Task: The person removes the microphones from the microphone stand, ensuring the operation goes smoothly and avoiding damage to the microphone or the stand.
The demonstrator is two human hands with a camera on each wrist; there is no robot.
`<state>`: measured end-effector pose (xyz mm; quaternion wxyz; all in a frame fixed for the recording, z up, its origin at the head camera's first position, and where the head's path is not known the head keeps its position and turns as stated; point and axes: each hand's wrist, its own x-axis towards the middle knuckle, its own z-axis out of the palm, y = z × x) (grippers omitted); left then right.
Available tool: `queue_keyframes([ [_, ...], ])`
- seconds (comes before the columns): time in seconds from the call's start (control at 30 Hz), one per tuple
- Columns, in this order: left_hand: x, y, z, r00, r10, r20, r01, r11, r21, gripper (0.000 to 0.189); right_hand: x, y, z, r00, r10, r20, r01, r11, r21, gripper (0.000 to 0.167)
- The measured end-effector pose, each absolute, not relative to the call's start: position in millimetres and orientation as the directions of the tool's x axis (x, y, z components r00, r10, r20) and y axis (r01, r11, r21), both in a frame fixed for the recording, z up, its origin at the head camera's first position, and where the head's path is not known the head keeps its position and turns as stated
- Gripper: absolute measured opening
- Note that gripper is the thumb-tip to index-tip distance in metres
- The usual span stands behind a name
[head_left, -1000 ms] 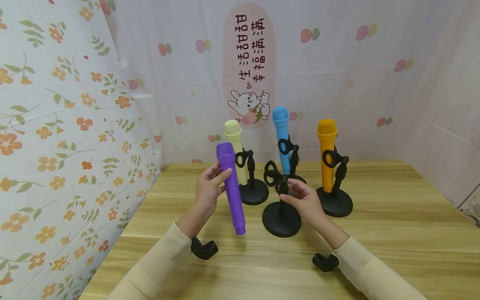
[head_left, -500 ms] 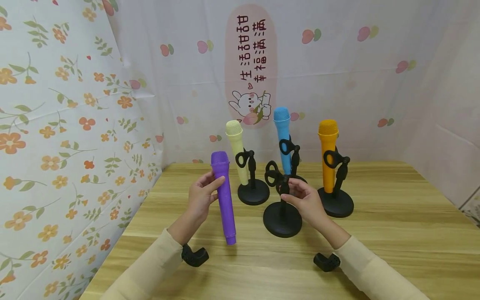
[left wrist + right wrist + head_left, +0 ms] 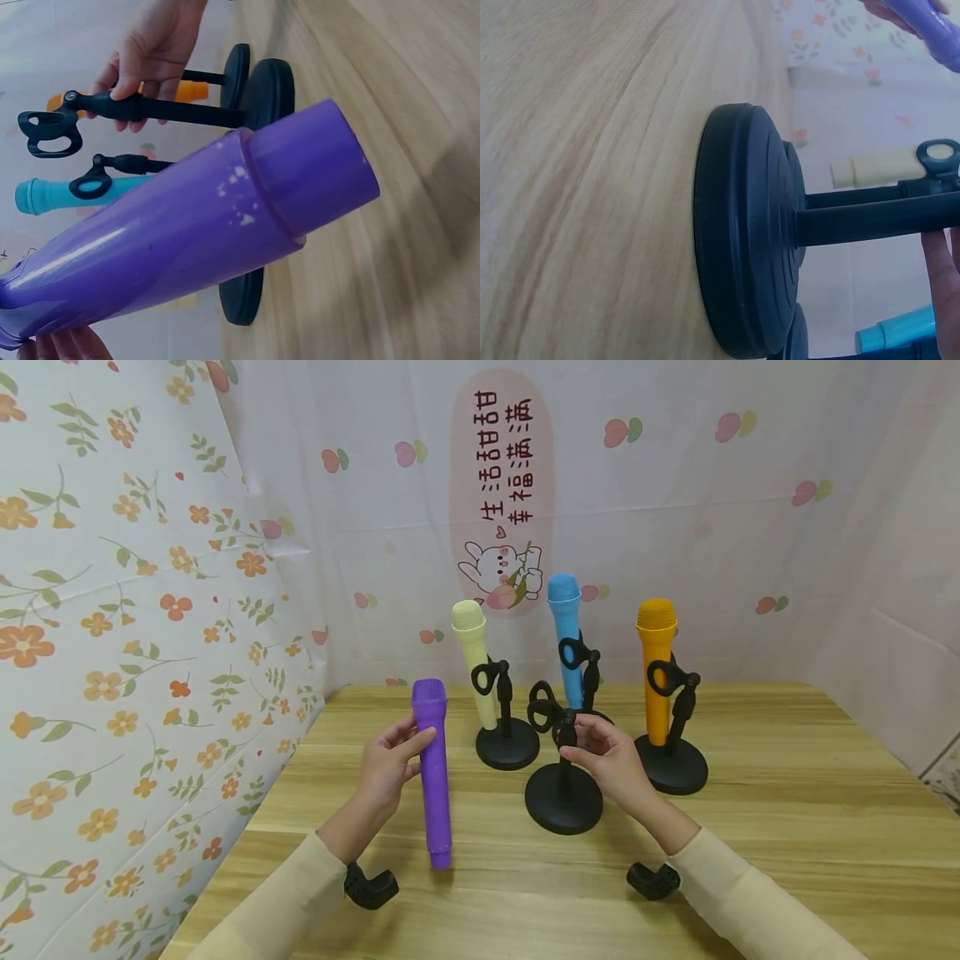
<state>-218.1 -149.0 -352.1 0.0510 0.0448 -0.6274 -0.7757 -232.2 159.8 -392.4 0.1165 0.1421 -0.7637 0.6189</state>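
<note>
My left hand (image 3: 384, 770) grips a purple toy microphone (image 3: 436, 793) around its upper body, head up. In the left wrist view the microphone's blunt lower end (image 3: 322, 169) points over the table, with pale scuffs beside it. Fingers and thumb of my right hand (image 3: 613, 767) pinch the stem of a black microphone stand (image 3: 564, 800). Its round base (image 3: 742, 232) rests flat on the wood in the right wrist view. The stand's clip (image 3: 544, 706) holds no microphone and lies to the right of the purple one, well apart from it.
Behind stand a pale yellow microphone (image 3: 470, 635), a blue microphone (image 3: 565, 610) and an orange microphone (image 3: 656, 677), each in its own black stand. The wooden table (image 3: 795, 793) reaches back to a printed cloth (image 3: 675, 527). Floral cloth (image 3: 135, 652) hangs at the left.
My left hand has carried the purple microphone left and toward me, away from the stand in front; it now leans less. My right hand has stayed on the stem.
</note>
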Motion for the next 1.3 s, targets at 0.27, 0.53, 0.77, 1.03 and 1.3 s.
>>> queue_keyframes([
  [0.27,-213.1,-160.1,-355.6,-0.991,-0.136,-0.013,0.006,-0.139,0.99,0.046,-232.3,151.9,-386.7,-0.924,-0.091,0.371,-0.381,0.16,-0.911,0.04],
  [0.53,-210.1,-174.4,-357.8,-0.989,-0.144,-0.016,-0.008,-0.06,0.998,0.049,-231.1,138.3,-375.9,-0.929,-0.128,0.348,-0.366,0.164,-0.916,0.042],
  [0.77,-205.3,-189.3,-359.4,-0.988,-0.155,-0.008,-0.009,0.004,1.0,0.05,-235.2,123.5,-368.9,-0.918,-0.165,0.361,-0.383,0.13,-0.915,0.042],
  [1.03,-200.0,-211.4,-359.7,-0.99,-0.134,-0.049,-0.055,0.041,0.998,0.052,-238.6,102.9,-361.7,-0.911,-0.199,0.361,-0.385,0.102,-0.917,0.044],
  [1.3,-194.6,-237.1,-360.8,-0.987,-0.092,-0.132,-0.138,0.069,0.988,0.06,-244.0,80.8,-353.7,-0.922,-0.224,0.316,-0.339,0.075,-0.938,0.049],
])
